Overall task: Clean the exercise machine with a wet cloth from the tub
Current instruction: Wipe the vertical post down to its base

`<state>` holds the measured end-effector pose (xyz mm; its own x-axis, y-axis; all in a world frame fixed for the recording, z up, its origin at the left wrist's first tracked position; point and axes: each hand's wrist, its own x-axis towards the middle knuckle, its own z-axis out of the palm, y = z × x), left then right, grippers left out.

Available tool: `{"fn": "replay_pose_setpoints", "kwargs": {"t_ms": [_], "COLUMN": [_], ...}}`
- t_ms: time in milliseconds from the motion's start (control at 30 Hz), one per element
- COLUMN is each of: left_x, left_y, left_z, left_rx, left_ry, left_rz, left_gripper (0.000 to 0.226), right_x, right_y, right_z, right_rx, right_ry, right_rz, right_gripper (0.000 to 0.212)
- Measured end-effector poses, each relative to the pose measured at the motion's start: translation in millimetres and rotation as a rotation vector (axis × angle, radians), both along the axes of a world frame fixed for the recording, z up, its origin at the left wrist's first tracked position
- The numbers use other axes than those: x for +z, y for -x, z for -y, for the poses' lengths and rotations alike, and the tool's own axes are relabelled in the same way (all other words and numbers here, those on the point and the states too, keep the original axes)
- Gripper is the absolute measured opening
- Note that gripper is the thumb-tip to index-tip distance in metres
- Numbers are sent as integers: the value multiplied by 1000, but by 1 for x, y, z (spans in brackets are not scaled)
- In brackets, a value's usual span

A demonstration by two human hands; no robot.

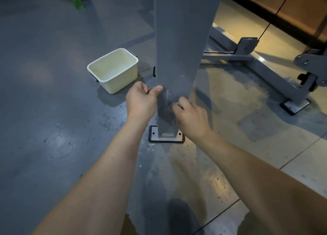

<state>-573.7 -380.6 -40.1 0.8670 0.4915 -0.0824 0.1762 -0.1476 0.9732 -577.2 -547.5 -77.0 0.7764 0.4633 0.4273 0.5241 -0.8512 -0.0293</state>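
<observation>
Head view: my left grip (141,100) is clasping the post (184,40) edge; right grip (192,116) is clutching a cloth (167,111) against it.

Both bare arms reach forward and down. The left hand (141,100) grips the left edge of the grey post (184,40), thumb flat on its near face. The right hand (192,117), slightly nearer, curls its fingers round a dark cloth (166,111) against the post.

The post (178,40) is cut off at the top edge; the cloth (167,111) is blurred.
</observation>
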Motion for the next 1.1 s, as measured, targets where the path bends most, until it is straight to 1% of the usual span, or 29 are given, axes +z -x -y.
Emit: {"fn": "replay_pose_setpoints", "kwargs": {"t_ms": [33,100,133,233,267,333,367,433,500,533,567,633,733,800,867,1000,1100], "left_x": [3,9,11,7,8,10,11,12,15,17,21,23,20,17,16,14,5], "left_y": [2,5,5,3,4,5,7,8,11,14,19,28,42,52,59,66,67], "left_z": [0,-1,-2,-5,-3,-1,0,0,-1,-1,-1,-4,-15,-22,-23,-13,-12], "left_rx": [-4,-5,-4,-2,-3,8,11,9,-18,-40,-60,-106,-206,-281,-368,-535,-609], "left_ry": [31,48,41,25,27,22,18,28,64,72,64,24,-42,-66,-120,-169,-324], "left_rz": [0,8,7,-3,-4,-3,-3,-7,-21,-37,-62,-127,-217,-234,-223,-148,-64], "left_gripper": [52,57,58,56,54,52,53,56,56,54,49,37,21,12,7,13,33], "right_x": [-3,6,17,66,77,78,72,48,25,18,13,12,20,24,26,25,29], "right_y": [1,3,6,8,4,-4,-6,-5,0,3,5,9,16,18,18,16,17], "right_z": [-1,1,4,7,7,5,4,1,-4,-6,-6,-3,3,3,0,-5,-6], "right_rx": [-20,-11,16,32,18,15,24,38,2,-10,-8,-3,-118,-199,-238,-279,-295], "right_ry": [34,-28,-113,-397,-452,-450,-412,-286,-146,-126,-167,-356,-665,-870,-975,-1063,-1167], "right_rz": [-51,-96,-60,227,291,351,333,210,44,-40,-122,-279,-586,-786,-882,-972,-1105], "right_gripper": [25,19,16,15,16,16,16,14,16,17,14,2,8,9,11,12,11]}}
